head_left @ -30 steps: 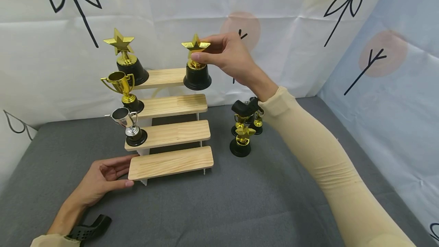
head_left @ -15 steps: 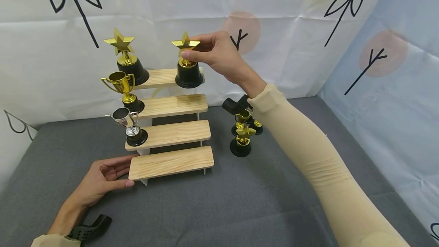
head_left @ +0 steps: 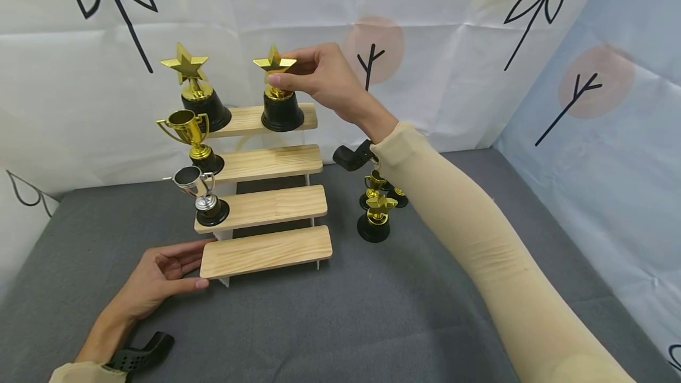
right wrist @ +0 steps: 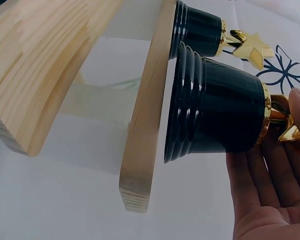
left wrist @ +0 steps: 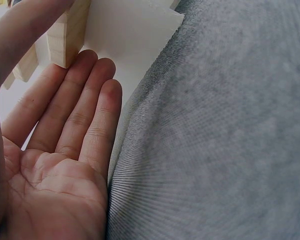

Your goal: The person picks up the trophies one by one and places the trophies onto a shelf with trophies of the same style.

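Observation:
My right hand (head_left: 332,81) pinches a gold star trophy (head_left: 282,112) by its neck, just under the star. Its black base hangs upright close over the top step of a wooden four-step display stand (head_left: 266,253); a thin gap shows in the right wrist view. A second star trophy (head_left: 204,108) stands at that step's left end. Below it are a gold cup trophy (head_left: 186,129) and a silver cup trophy (head_left: 194,185), each on its own step. My left hand (head_left: 154,282) rests at the bottom step's left end, fingers (left wrist: 97,120) nearly straight, thumb by the front edge.
Right of the stand, a small gold star trophy (head_left: 374,226) stands on the grey cloth (head_left: 340,330). Behind it a small gold cup trophy (head_left: 372,187) and others are partly hidden by the right forearm. A white patterned curtain (head_left: 436,75) hangs close behind the stand.
My right hand has carried the star trophy leftward along the top step, from its right end to right of its middle. The left hand and the stand have stayed put.

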The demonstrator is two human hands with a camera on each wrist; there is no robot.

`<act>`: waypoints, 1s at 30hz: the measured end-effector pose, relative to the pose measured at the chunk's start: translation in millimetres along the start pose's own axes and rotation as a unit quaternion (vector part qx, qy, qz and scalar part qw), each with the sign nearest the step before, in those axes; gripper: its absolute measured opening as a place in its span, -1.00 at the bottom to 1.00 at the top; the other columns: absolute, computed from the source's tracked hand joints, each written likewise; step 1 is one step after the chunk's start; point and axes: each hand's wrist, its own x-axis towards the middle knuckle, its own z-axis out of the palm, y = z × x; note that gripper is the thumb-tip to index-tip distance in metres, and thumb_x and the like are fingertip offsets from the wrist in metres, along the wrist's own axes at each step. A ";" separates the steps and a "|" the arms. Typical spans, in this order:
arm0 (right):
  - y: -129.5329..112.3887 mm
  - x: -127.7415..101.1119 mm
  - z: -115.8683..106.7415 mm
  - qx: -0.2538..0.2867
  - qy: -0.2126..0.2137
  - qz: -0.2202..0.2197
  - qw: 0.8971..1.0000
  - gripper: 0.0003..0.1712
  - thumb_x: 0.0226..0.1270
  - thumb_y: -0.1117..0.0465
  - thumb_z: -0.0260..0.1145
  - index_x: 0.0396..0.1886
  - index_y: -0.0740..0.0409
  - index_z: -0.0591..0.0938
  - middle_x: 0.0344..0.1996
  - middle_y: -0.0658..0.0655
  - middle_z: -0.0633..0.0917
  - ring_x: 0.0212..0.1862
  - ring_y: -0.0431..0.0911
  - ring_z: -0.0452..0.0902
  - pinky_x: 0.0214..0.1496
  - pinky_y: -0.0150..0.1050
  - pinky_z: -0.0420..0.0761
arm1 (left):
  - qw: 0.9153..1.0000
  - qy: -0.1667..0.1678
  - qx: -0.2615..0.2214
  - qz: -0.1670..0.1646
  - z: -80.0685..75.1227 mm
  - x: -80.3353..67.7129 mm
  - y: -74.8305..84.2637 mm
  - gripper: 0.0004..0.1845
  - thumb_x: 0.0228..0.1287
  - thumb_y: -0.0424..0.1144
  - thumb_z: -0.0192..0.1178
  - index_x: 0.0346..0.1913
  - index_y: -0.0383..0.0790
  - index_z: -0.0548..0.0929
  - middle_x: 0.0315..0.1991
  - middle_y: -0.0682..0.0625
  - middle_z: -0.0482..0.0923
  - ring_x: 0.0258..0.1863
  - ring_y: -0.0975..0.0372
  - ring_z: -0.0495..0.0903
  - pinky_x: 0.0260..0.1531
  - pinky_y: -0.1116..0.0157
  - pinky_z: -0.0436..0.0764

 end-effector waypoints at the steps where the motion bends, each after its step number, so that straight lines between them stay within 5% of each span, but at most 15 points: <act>1: 0.1 0.8 0.6 0.000 -0.001 -0.001 1.000 -0.66 0.32 0.35 0.45 0.07 0.39 0.70 -0.16 0.23 0.79 -0.09 -0.01 0.73 0.09 -0.22 0.73 | 1.000 0.000 -0.001 0.000 0.0 0.1 0.1 -0.29 -0.01 -0.82 0.30 0.30 -0.72 0.37 0.23 0.10 0.61 0.16 0.29 0.63 0.14 0.36 0.65; 30: 6.1 21.7 18.2 0.033 -0.010 0.007 0.999 -0.66 0.33 0.38 0.43 0.07 0.42 0.69 -0.19 0.28 0.78 -0.13 0.02 0.73 0.03 -0.22 0.75 | 1.000 -0.007 -0.011 0.008 0.1 -0.1 -0.3 -0.28 -0.02 -0.84 0.29 0.31 -0.69 0.39 0.25 0.05 0.60 0.18 0.26 0.62 0.14 0.35 0.65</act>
